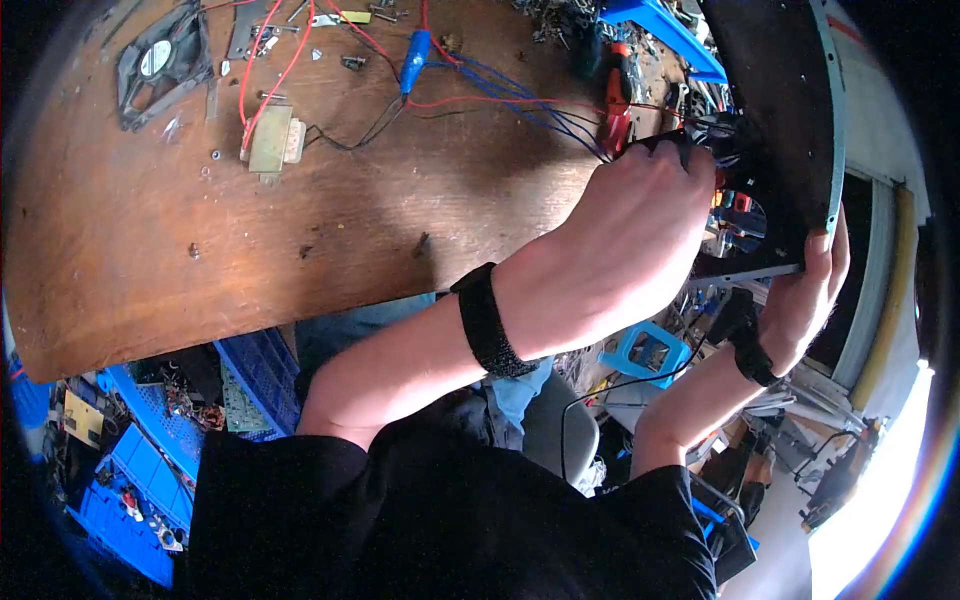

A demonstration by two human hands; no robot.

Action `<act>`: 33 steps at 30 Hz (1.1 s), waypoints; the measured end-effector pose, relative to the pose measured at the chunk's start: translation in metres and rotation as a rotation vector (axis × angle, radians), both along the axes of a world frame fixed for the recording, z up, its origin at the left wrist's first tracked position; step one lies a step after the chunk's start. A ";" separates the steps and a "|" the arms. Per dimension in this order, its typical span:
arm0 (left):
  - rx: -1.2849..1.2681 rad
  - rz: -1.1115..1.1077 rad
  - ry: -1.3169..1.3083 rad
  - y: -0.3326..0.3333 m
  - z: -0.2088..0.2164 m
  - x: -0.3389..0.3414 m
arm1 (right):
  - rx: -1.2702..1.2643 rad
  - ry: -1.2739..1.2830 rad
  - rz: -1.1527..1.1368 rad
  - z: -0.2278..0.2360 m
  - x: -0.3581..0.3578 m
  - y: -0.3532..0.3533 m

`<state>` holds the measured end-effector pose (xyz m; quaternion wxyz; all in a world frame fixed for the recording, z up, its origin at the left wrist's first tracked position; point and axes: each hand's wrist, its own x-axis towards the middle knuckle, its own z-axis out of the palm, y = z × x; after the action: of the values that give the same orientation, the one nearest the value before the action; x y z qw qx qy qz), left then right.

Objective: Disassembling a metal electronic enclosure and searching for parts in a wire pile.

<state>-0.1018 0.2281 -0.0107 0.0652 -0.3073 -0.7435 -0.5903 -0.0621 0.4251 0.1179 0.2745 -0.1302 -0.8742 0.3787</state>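
Note:
My left hand (625, 240) is closed, knuckles up, at the inner side of a black metal panel (780, 120). Something dark shows at its fingertips beside a bundle of wires; the hand hides what it is. My right hand (800, 300) grips the panel's lower edge, with fingers on the rim. The panel stands tilted at the table's right end and has a round cutout near its lower part. Just beyond my left hand lies a red-handled tool (618, 95). Blue wires (520, 95) run across the table toward that hand.
On the wooden table (130, 270) lie a black fan (160, 65), a small transformer (268, 140) with red and black leads, a blue clip (414, 62) and scattered screws. Blue baskets (155, 420) of parts stand below left. A blue stool (645, 352) is under my arms.

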 end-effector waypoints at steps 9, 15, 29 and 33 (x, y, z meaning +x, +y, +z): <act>-0.097 0.133 0.083 0.006 0.006 -0.003 | 0.025 0.033 0.013 -0.004 0.001 -0.005; -0.142 0.174 0.119 0.010 0.004 -0.005 | 0.035 -0.048 0.040 -0.001 0.004 -0.004; -0.125 0.106 0.068 0.009 0.008 0.000 | 0.124 -0.105 0.210 0.000 0.009 -0.011; -0.145 0.142 0.094 0.009 0.008 0.000 | 0.066 -0.096 0.199 -0.001 0.010 -0.009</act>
<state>-0.1014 0.2370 -0.0026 0.1195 -0.2850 -0.8003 -0.5139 -0.0525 0.4163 0.1169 0.1975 -0.0513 -0.9070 0.3683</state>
